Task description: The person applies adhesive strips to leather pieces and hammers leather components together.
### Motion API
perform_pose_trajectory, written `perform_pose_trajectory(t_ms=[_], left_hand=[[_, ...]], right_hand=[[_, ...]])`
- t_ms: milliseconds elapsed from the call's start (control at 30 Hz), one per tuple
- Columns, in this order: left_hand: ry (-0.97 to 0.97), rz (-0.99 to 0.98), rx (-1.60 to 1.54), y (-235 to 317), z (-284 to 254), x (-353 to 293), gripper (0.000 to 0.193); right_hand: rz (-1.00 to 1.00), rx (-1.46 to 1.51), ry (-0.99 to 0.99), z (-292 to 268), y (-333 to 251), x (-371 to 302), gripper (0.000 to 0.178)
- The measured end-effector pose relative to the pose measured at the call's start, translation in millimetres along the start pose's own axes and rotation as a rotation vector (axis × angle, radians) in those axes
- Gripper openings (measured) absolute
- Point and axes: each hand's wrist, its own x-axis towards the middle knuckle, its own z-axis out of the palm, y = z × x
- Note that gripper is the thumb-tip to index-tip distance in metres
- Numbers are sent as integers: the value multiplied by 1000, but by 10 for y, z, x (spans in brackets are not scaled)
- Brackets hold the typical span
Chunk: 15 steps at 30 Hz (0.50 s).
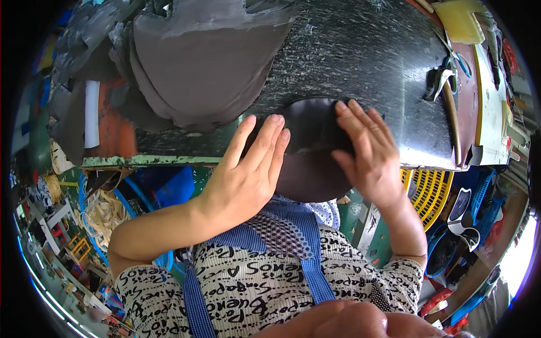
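A dark rounded piece of leather-like sheet lies at the table's front edge, its dull dark-brown part hanging over the edge toward me. Its far part is glossy black and flat on the tabletop. My left hand rests at its left side, fingers stretched out, tips by the glossy part. On the right side my right hand presses with fingers extended and thumb apart on the piece's edge. Neither hand grasps anything. What lies under the palms is hidden. To the far left sits a stack of larger dark-brown sheets with ragged, greyish edges.
The black speckled tabletop has a hammer and blue-handled scissors at its right. A white strip lies at the left. Below the edge are a yellow basket and a blue-rimmed basket of pale scraps.
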Motion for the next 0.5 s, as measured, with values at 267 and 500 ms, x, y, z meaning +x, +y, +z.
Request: perform_pose_trajectory(t_ms=[267, 500], left_hand=[[544, -345, -59, -1135, -16, 337, 52], [496, -285, -4, -1787, 211, 328, 43]], right_hand=[[403, 570, 213, 301, 136, 262, 32], [300, 5, 484, -242, 1746, 716, 32]])
